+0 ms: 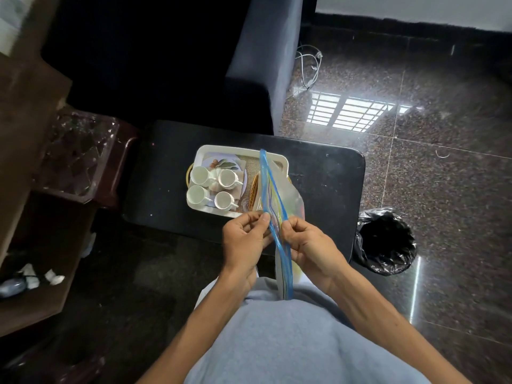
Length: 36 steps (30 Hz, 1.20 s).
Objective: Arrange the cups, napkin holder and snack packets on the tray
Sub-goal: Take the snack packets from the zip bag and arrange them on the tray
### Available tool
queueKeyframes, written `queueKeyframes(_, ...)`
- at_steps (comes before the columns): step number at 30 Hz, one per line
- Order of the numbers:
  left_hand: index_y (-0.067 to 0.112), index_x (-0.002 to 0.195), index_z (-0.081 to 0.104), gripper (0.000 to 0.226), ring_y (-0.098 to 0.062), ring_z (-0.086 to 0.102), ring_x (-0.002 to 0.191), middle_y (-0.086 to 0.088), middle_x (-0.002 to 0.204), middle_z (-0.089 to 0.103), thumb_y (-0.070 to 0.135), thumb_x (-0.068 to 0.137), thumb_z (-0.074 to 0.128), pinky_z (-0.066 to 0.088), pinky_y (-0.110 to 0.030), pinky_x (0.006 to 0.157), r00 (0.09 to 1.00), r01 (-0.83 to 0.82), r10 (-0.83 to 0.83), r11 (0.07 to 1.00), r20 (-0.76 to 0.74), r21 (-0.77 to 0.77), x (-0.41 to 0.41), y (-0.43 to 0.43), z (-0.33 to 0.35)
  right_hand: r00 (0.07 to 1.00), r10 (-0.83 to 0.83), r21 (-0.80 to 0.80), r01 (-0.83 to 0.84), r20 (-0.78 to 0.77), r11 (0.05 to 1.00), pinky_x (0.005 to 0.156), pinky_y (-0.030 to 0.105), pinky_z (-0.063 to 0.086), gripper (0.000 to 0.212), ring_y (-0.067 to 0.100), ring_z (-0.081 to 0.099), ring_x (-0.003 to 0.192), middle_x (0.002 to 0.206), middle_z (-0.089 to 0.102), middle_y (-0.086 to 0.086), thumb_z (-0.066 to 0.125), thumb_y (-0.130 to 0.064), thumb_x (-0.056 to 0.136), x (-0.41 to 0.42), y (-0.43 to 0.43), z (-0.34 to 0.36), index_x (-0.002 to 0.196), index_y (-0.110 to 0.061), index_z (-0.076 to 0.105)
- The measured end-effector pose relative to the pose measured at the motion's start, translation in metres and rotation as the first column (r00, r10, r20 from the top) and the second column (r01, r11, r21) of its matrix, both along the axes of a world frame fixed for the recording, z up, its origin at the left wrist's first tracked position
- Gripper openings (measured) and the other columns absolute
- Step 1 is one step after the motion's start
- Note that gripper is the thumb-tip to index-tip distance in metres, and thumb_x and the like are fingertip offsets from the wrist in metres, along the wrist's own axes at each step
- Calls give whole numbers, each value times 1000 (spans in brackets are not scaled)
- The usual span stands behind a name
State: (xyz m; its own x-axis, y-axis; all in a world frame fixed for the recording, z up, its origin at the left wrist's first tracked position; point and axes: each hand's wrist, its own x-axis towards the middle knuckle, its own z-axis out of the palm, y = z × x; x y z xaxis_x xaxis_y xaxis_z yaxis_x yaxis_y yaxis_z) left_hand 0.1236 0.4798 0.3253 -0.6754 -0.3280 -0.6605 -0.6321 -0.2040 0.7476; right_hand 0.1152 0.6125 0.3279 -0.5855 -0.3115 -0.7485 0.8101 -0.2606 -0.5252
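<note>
A white tray [203,152] with a floral print lies on a small black table [327,184]. Several white cups [200,175] stand on its left half. A woven napkin holder [254,192] sits on its right half, partly hidden. I hold a clear zip bag with a blue seal strip [273,189] upright above the tray's right side. My left hand [243,242] pinches one side of the seal. My right hand [307,245] pinches the other side. Coloured contents show faintly inside the bag; I cannot tell what they are.
A dark sofa [263,79] stands behind the table. A black bin bag [386,241] sits on the glossy floor to the right. A maroon stool with a clear box [80,153] and a wooden shelf [30,286] stand at the left. A white cable [307,67] lies on the floor.
</note>
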Motion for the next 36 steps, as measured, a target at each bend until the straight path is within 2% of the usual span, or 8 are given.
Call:
queueKeyframes(3,19,94,77,8,-14,79,85,-1,94,80,14,93,71,65,-30,72,956,195,-258,916,-143,-352,1,3,2,986,72,207,-40,-149,978,67,26,55,20,10,65,77,81,66,1,65,-22,96,2,1,1,79,-16,58)
queueKeyframes(6,35,89,74,19,-9,77,82,7,92,79,17,93,71,64,-26,72,904,276,-393,836,-167,-474,0,5,8,937,135,428,18,-323,904,66,35,58,26,15,64,73,76,67,1,72,-36,90,-1,1,6,82,-14,62)
queueKeyframes(11,24,86,75,20,-20,77,84,-7,92,78,8,95,68,64,-33,72,973,167,-192,969,-127,-183,-7,5,15,965,-31,338,121,-259,933,78,45,60,22,28,64,79,82,67,22,65,-15,95,-11,6,7,73,-13,62)
queueKeyframes(17,5,101,70,13,-10,78,72,-4,79,79,4,100,57,61,-21,61,966,-253,257,931,21,262,-21,-42,19,918,-387,97,394,-87,914,57,22,55,26,10,65,65,73,64,4,51,-9,103,-20,37,6,78,-13,55)
queueKeyframes(23,10,105,69,14,-10,78,76,-3,84,80,9,100,56,63,-25,63,935,-351,345,852,87,389,-15,-65,20,934,-351,-57,348,-60,936,57,20,55,22,5,68,64,74,72,-3,48,-6,103,-20,34,19,83,-13,55)
queueKeyframes(29,22,105,79,55,-11,76,90,0,98,81,68,80,65,61,-32,80,989,-141,138,987,49,81,3,-48,26,961,-178,-103,159,-213,982,66,24,56,21,8,61,69,78,62,1,54,-6,100,-17,1,32,80,-14,56)
queueKeyframes(32,17,108,77,36,-22,75,92,-11,101,80,44,85,75,61,-40,83,987,-150,142,981,74,121,8,-37,23,959,-162,-121,137,-232,983,67,24,57,16,9,59,69,79,59,2,54,-6,98,-14,-5,34,84,-13,59)
queueKeyframes(36,15,100,75,14,-11,76,65,0,75,79,25,98,65,58,-24,54,958,-285,261,907,115,311,9,-27,21,962,-172,-177,135,-212,975,70,26,58,14,10,57,70,80,56,4,57,-9,95,-12,0,37,82,-14,59)
